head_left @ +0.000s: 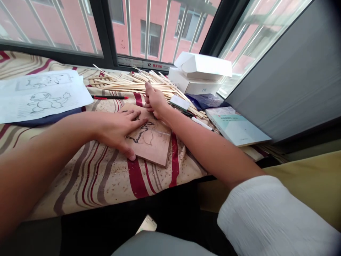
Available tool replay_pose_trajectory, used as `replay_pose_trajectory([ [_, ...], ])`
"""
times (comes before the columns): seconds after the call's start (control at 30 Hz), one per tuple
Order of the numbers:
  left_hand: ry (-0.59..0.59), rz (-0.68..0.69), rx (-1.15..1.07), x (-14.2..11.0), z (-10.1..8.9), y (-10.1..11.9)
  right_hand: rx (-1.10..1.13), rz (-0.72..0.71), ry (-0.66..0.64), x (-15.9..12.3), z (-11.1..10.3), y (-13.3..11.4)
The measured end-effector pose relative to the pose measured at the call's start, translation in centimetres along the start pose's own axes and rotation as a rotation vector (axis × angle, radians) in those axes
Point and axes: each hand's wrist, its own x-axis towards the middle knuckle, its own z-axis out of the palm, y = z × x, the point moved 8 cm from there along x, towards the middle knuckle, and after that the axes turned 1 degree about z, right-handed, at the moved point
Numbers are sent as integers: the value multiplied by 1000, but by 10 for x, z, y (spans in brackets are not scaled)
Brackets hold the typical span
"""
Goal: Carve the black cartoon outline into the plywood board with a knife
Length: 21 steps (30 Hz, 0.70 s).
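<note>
a barred window (106, 35) is letting in daylight, with a pink building (133, 35) standing outside it, and a striped cloth (93, 185) is covering the surface below. at far left, paper sheets (44, 97) printed with cartoon outlines are lying on the cloth, and a red-and-black pen (110, 97) is lying just beside them. your left hand (117, 131) is resting open and flat, fingers spread and gripping nothing, on a plywood board (157, 145) marked with a dark outline. the board's long axis seems to be running from upper left to lower right, and your left hand is the nearer one, touching it. your right hand (154, 101) is bunching its fingers just past the board's far corner, against a heap of wooden sticks (133, 81); whether it is pinching one is hidden from this view. further right, a white zte box (194, 83) and a book (237, 129) are sitting beyond your white sleeve (274, 217).
</note>
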Motion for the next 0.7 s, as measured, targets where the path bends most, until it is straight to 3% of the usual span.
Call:
replay_pose_trajectory([
  [0.07, -6, -2, 6, -1, -1, 3, 70, -28, 24, -6, -6, -4],
  [0.17, -28, -33, 4, -2, -2, 5, 140, -25, -114, -12, -3, -6],
  [0.27, -58, -68, 9, -5, -2, 6, 168, -9, -152, -12, -5, -6],
  [0.53, -28, -58, -28, -7, -2, 7, 6, 1, -37, -18, 10, -8],
  [0.7, -21, -60, -21, -8, -3, 8, -49, -129, -9, -38, 5, -19],
])
